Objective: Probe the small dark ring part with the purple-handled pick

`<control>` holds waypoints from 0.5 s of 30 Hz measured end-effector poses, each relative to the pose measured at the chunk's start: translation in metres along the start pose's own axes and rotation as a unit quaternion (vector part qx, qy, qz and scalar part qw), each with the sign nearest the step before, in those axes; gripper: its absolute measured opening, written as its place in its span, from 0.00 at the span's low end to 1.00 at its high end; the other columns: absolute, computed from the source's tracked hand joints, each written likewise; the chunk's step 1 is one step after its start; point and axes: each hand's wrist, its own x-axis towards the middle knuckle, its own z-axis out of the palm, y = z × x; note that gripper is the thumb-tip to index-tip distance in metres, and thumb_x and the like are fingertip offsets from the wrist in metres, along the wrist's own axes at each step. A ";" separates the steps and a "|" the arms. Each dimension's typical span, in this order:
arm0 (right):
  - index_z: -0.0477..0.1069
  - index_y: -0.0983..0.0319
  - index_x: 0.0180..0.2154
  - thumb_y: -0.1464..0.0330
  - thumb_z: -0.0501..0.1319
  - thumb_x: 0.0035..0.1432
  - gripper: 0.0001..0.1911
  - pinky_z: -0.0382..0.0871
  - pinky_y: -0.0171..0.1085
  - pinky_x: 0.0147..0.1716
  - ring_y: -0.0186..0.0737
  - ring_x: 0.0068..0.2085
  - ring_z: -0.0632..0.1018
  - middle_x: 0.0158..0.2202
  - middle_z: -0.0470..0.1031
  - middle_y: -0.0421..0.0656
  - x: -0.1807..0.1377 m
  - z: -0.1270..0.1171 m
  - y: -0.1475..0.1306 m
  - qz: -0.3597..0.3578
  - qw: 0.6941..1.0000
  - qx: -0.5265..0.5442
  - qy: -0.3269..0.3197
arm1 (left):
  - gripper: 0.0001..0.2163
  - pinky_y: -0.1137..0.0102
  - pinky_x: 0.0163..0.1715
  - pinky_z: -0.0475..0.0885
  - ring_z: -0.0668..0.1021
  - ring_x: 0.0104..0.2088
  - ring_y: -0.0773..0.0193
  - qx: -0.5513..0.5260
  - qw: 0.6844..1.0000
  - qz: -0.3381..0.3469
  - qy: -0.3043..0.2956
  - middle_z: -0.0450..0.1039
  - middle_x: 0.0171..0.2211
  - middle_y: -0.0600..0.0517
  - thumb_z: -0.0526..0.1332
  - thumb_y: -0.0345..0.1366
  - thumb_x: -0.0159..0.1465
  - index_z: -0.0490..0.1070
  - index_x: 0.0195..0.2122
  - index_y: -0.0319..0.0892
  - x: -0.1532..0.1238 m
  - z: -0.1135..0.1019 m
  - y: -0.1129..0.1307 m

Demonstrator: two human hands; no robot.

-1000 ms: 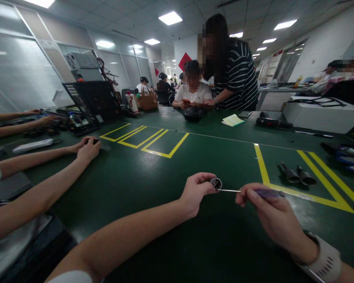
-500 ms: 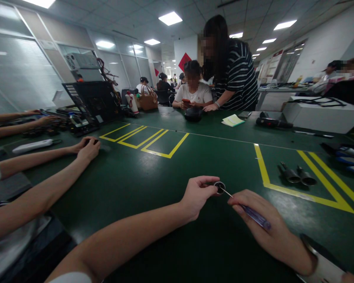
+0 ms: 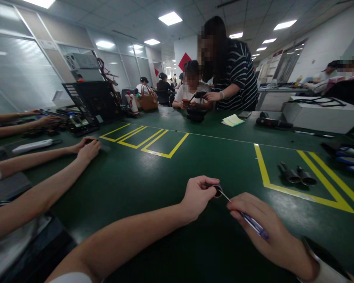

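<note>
My left hand (image 3: 198,196) pinches a small round metal cup-shaped part (image 3: 217,191) between thumb and fingers, its hollow end turned toward my right side. A screwdriver (image 3: 255,226) with a clear purple handle is gripped in my right hand (image 3: 268,228). Its thin shaft points into the mouth of the cup-shaped part; whether the tip touches the inside is hidden. Two similar dark metal cup-shaped parts with stems (image 3: 297,175) lie on the green table (image 3: 153,181) to the right, within a yellow tape outline (image 3: 305,192).
A co-worker's hands (image 3: 87,148) rest on the table at left, near a white device (image 3: 32,146). Across the table, a person in stripes (image 3: 236,67) leans over beside a seated person (image 3: 191,88). A white box (image 3: 324,114) and a dark tool (image 3: 273,121) stand at back right.
The cup-shaped part has turned slightly in my left hand. My right hand and the screwdriver have dipped a little. Across the table, the standing person's hand has lifted a black object.
</note>
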 end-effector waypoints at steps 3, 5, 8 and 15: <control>0.65 0.58 0.46 0.74 0.54 0.61 0.12 0.74 0.41 0.36 0.42 0.38 0.76 0.36 0.73 0.45 0.000 0.001 0.001 -0.005 1.000 -0.013 0.005 | 0.08 0.73 0.29 0.75 0.78 0.30 0.68 -0.004 1.000 0.008 -0.014 0.77 0.31 0.50 0.60 0.19 0.51 0.75 0.29 0.35 0.000 0.000 0.000; 0.66 0.59 0.45 0.74 0.54 0.60 0.11 0.74 0.41 0.36 0.42 0.38 0.76 0.36 0.74 0.45 0.001 0.001 0.001 -0.004 1.000 -0.020 0.004 | 0.08 0.73 0.29 0.75 0.78 0.30 0.68 -0.003 1.000 0.013 -0.026 0.77 0.32 0.50 0.61 0.20 0.51 0.75 0.30 0.36 0.000 0.000 -0.001; 0.67 0.60 0.44 0.75 0.54 0.60 0.11 0.75 0.41 0.34 0.42 0.37 0.77 0.36 0.75 0.45 0.003 0.001 -0.001 -0.001 1.000 -0.024 -0.007 | 0.08 0.73 0.29 0.74 0.78 0.30 0.68 0.004 1.000 0.012 -0.028 0.77 0.32 0.50 0.61 0.20 0.52 0.75 0.31 0.36 0.001 -0.001 -0.004; 0.69 0.57 0.44 0.72 0.56 0.60 0.11 0.74 0.41 0.35 0.42 0.38 0.77 0.37 0.76 0.44 0.001 0.000 0.001 0.033 0.998 0.034 0.045 | 0.07 0.66 0.37 0.75 0.77 0.34 0.66 0.036 0.999 0.024 0.010 0.74 0.35 0.50 0.61 0.24 0.56 0.72 0.35 0.37 0.016 -0.013 -0.007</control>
